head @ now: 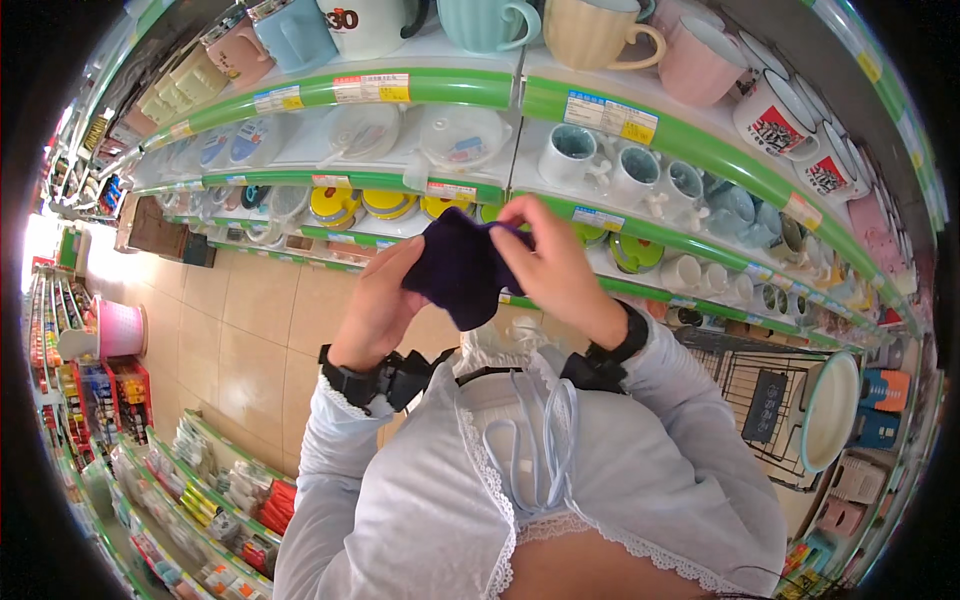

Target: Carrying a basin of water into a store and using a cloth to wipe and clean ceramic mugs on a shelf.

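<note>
A dark purple cloth [459, 268] is held up between my two hands, in front of the shelves. My left hand [381, 296] grips its left edge, with the thumb along the fabric. At the cloth's upper right, my right hand [553, 262] pinches a fold between thumb and bent fingers. The lower part of the cloth hangs free in a point. Behind it, a shelf holds canisters with yellow lids [335, 204] and green lids [636, 252]. Both wrists wear black bands.
Mugs stand on the upper shelf, including a turquoise mug [480, 22] and a cream mug [592, 34]. Lower down are white cups [571, 150] and lidded clear bowls [461, 139]. A wire shopping cart [765, 450] with a white basin [829, 412] stands right. A pink tub [120, 328] is left on the tiled floor [247, 315].
</note>
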Available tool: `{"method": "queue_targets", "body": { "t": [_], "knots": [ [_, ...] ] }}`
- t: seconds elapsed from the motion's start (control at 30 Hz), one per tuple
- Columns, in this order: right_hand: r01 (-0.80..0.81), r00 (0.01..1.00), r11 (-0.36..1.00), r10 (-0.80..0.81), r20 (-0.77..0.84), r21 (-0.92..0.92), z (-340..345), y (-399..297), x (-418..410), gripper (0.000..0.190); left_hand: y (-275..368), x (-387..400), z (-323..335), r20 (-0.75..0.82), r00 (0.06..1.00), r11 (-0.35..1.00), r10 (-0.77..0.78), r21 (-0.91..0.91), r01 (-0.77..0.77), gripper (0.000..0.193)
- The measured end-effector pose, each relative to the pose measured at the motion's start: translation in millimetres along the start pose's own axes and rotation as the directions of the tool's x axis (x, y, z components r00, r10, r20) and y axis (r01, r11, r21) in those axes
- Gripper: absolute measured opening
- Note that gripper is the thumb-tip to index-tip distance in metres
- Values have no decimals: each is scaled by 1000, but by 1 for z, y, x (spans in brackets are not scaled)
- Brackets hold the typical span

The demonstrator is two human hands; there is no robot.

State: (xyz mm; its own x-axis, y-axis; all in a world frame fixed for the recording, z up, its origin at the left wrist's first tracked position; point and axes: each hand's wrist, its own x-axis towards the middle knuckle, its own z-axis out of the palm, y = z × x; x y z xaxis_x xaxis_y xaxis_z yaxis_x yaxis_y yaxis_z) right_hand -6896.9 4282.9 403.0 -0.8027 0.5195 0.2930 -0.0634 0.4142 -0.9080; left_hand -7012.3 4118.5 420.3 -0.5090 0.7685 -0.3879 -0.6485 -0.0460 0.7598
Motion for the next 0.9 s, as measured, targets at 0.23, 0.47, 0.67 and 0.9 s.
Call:
{"method": "queue_targets", "body": {
  "t": [0.23,0.47,0.67,0.9],
  "knots": [
    [16,996,999,-19,83,34,20,-4,4,19,-14,12,13,24,1000,999,-10,-38,11,31],
    [-192,975,946,154,158,263,31,7,-1,16,-17,12,14,60,998,999,-26,-32,28,32],
    [91,847,980,-169,504,176,21,-14,-3,32,-11,18,-5,39,997,996,70,-51,-68,23],
    [265,796,962,-256,548,64,12,-23,-3,27,4,13,19,-45,996,996,78,49,-76,22]
  ]
}}
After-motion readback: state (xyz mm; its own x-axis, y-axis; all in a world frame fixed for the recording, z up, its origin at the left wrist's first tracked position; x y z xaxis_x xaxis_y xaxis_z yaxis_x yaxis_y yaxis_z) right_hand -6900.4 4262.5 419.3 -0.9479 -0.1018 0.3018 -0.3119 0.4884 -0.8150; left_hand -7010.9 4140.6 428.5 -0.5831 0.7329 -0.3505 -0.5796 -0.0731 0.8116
